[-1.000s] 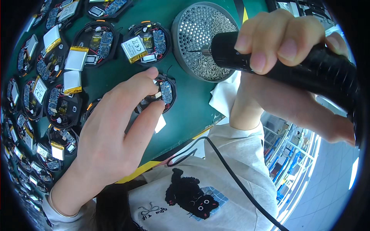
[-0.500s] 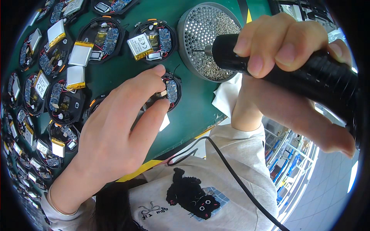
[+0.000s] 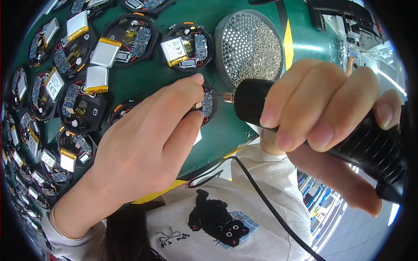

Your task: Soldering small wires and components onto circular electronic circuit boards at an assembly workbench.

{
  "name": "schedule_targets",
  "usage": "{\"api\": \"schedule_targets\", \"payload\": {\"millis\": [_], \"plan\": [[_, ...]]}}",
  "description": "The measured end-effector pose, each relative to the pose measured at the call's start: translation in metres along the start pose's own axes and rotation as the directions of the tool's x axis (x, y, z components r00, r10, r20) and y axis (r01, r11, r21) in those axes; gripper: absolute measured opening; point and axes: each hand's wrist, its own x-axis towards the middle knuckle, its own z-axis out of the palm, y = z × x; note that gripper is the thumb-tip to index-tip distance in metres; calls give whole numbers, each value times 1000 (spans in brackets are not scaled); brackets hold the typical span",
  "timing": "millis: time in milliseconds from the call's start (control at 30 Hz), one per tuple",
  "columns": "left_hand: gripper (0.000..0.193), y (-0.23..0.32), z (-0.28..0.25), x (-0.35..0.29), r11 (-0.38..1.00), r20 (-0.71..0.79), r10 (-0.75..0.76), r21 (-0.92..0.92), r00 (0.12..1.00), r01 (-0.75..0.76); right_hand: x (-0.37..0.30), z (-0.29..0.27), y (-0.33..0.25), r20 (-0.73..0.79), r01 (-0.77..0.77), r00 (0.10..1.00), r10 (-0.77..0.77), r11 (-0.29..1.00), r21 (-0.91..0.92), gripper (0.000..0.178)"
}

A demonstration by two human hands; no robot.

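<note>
The green bench [image 3: 244, 130] carries many round black devices with open circuit boards; about a dozen are seen clearly, and more at the left edge are too small to count. Near the far edge stands one round perforated tray [image 3: 250, 45] full of small screws. The right hand [image 3: 331, 117] closes all its fingers around one black electric screwdriver [image 3: 348, 135], whose metal tip points at the round device [image 3: 207, 104] near the front edge of the bench. The left hand [image 3: 148, 143] holds this device, with fingers narrow and the thumb and index finger pinching its rim. One black cable [image 3: 261, 195] runs down across the person's grey shirt [image 3: 244, 217].
</note>
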Motion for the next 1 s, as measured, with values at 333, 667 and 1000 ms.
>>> {"api": "schedule_targets", "payload": {"millis": [333, 667, 1000], "plan": [[33, -3, 4, -4, 1000, -60, 17, 15, 998, -16, 9, 7, 1, 129, -54, 990, 62, 996, -65, 77], [34, -4, -2, -6, 999, -32, 1, -39, 999, -2, 11, 5, 9, 201, -37, 978, 57, 994, -106, 77], [36, -7, -10, 1, 945, -88, -196, -281, 977, 165, 6, 12, 31, -261, 153, 963, -67, 933, 326, 67]]}}
